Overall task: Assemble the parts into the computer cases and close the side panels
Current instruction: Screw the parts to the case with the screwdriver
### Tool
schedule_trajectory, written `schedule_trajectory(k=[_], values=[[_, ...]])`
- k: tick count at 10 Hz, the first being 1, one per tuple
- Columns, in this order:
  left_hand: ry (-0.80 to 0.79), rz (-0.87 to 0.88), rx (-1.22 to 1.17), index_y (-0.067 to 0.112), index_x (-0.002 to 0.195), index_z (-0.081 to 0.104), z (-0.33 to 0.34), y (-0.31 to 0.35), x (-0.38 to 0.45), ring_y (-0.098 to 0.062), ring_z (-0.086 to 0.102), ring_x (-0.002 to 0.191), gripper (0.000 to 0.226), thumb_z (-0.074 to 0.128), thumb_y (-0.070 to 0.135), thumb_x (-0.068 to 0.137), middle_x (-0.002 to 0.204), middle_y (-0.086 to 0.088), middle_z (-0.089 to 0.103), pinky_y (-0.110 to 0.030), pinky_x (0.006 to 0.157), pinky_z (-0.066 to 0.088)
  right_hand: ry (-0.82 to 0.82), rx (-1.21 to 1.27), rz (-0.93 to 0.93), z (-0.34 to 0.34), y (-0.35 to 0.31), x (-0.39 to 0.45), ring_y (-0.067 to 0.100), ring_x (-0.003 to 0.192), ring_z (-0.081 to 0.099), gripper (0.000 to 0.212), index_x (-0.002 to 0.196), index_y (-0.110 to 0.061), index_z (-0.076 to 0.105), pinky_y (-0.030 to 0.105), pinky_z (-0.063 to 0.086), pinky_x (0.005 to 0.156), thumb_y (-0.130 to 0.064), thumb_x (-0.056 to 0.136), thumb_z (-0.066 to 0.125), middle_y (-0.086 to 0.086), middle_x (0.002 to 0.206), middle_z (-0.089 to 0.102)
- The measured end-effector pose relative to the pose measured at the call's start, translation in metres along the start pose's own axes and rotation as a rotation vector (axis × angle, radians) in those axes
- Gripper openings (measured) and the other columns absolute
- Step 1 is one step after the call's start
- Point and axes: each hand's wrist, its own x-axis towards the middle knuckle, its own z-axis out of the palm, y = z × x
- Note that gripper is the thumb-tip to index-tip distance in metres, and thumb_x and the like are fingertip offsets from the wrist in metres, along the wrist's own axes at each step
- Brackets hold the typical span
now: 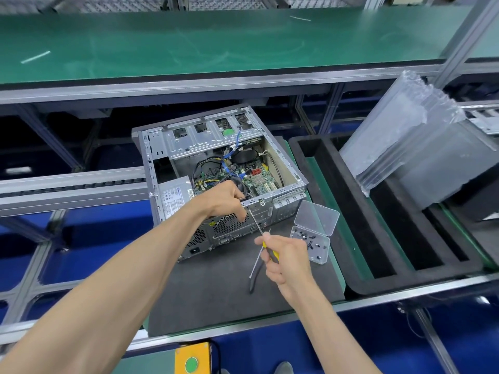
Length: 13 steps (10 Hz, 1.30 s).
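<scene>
The open grey metal computer case lies on the dark mat-covered surface, where the left hand pinches at its rear edge and the right hand grips the yellow-handled screwdriver, its tip at that edge, beside the clear plastic screw box.

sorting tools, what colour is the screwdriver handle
Yellow and black; the screwdriver handle shows in the head view.

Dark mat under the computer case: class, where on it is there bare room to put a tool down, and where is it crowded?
Bare: the dark mat near its front edge, left of the pliers. Crowded: between computer case and screw box, where both hands work.
</scene>
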Motion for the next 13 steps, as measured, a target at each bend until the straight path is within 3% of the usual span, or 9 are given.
schedule_trajectory(k=[2,4,6,7,8,9,10,11,13], values=[[-0.012,0.003,-0.015,0.016,0.043,0.036,0.0,-0.001,0.001,-0.014,0.025,0.041,0.047,0.078,0.011,0.062,0.046,0.008,0.037,-0.025,0.054,0.029,0.382,-1.517,-1.019,-0.001,0.015,-0.002,0.027,0.039,0.052,0.027,0.069,-0.01,0.059,0.031,0.035,0.038,-0.022,0.09,0.07,0.006,0.056,0.053],[0.007,0.002,0.017,0.016,0.044,0.026,-0.001,-0.002,0.003,-0.016,0.036,0.049,0.055,0.079,0.013,0.059,0.071,-0.004,0.052,-0.025,0.053,0.031,0.051,-0.055,-0.011,0.004,0.003,0.002,0.016,0.042,0.024,0.035,0.075,0.0,0.067,0.021,0.02,0.043,-0.026,0.098,0.062,0.006,0.054,0.042],[0.007,-0.006,0.036,0.015,0.042,0.029,-0.001,-0.001,0.001,-0.015,0.049,0.056,0.053,0.079,0.014,0.061,0.085,-0.006,0.063,-0.025,0.054,0.032,0.351,-1.372,-0.961,-0.003,0.017,0.001,0.032,0.046,0.053,0.024,0.073,-0.006,0.061,0.037,0.041,0.046,-0.019,0.09,0.072,0.009,0.057,0.057],[0.023,-0.006,0.025,0.015,0.044,0.028,-0.001,-0.002,0.002,-0.012,0.047,0.049,0.055,0.08,0.014,0.061,0.079,-0.006,0.072,-0.025,0.056,0.033,0.236,-1.136,-0.821,0.0,0.016,0.004,0.029,0.047,0.04,0.034,0.063,-0.008,0.055,0.035,0.034,0.048,-0.018,0.093,0.067,0.009,0.05,0.047],[0.016,-0.007,0.01,0.016,0.045,0.026,-0.001,0.0,0.001,-0.013,0.04,0.045,0.056,0.08,0.013,0.062,0.058,0.011,0.058,-0.026,0.059,0.038,0.035,-0.185,-0.117,-0.001,-0.001,0.006,0.018,0.046,0.025,0.035,0.072,0.003,0.064,0.024,0.019,0.044,-0.022,0.097,0.063,0.008,0.053,0.042],[0.018,-0.002,0.004,0.017,0.046,0.027,-0.001,0.003,-0.001,-0.018,0.034,0.049,0.056,0.08,0.012,0.063,0.049,0.01,0.055,-0.031,0.063,0.044,0.038,-0.282,-0.156,0.0,-0.001,0.002,0.017,0.041,0.032,0.033,0.076,0.0,0.068,0.024,0.024,0.043,-0.024,0.097,0.062,0.007,0.053,0.05],[0.006,-0.01,-0.002,0.008,0.052,0.038,-0.001,0.005,-0.004,-0.016,0.026,0.043,0.043,0.08,0.011,0.065,0.048,-0.002,0.049,-0.035,0.062,0.04,0.316,-1.287,-0.836,-0.005,0.014,0.0,0.026,0.048,0.051,0.029,0.074,-0.007,0.063,0.034,0.039,0.048,-0.026,0.095,0.067,0.007,0.059,0.056],[-0.006,-0.005,-0.007,0.002,0.059,0.042,-0.001,0.006,-0.006,-0.012,0.028,0.038,0.039,0.08,0.011,0.065,0.082,0.015,0.055,-0.03,0.062,0.034,0.39,-1.512,-0.988,-0.003,0.014,-0.003,0.031,0.044,0.053,0.026,0.073,-0.008,0.062,0.032,0.038,0.04,-0.024,0.093,0.07,0.009,0.058,0.056],[0.022,-0.002,-0.014,0.013,0.05,0.03,0.002,0.006,-0.003,-0.001,0.034,0.033,0.052,0.08,0.009,0.065,0.085,0.024,0.035,-0.031,0.067,0.037,0.043,-0.07,-0.008,0.005,-0.005,-0.003,0.015,0.04,0.028,0.033,0.081,0.002,0.069,0.021,0.021,0.042,-0.024,0.1,0.06,0.007,0.053,0.047]])
